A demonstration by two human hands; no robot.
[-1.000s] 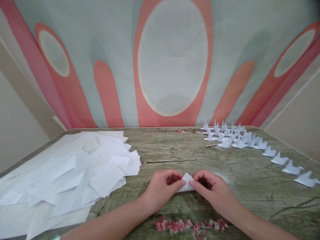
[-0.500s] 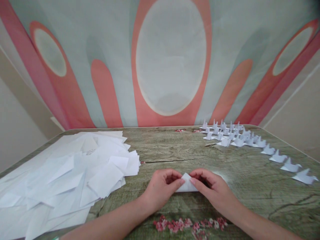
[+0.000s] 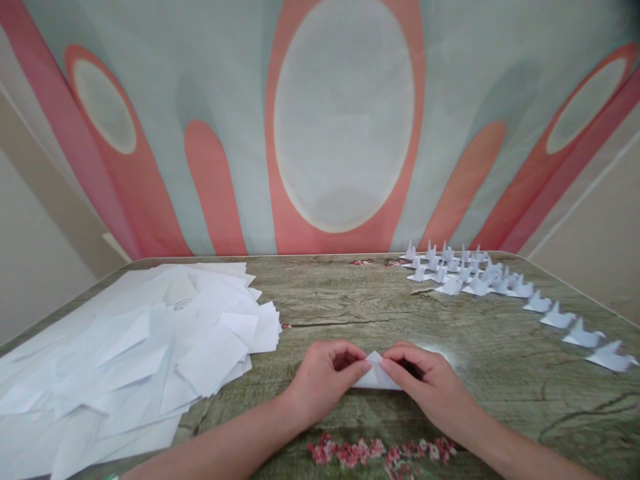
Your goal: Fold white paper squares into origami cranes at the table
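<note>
Between my two hands is a small folded white paper [image 3: 376,380], its pointed tip upward and a straight edge toward me. My left hand [image 3: 327,373] pinches its left side near the tip, thumb on top. On the other side my right hand [image 3: 425,377] pinches the paper the same way, the two thumbs close together. The fingers behind the paper are partly hidden. Both hands are low over the wood-patterned table [image 3: 320,307], near its middle.
Loose white paper sheets [image 3: 210,360] lie in a wide heap on the left. Several folded paper cranes [image 3: 480,283] stand in rows at the back right, trailing toward the right edge. A patterned backdrop [image 3: 345,120] rises behind the table. Printed pink flowers [image 3: 370,452] decorate the near surface.
My thumbs have come slightly closer together at the paper's tip. Both hands keep their pinch on it, and the whole view has shifted very slightly.
</note>
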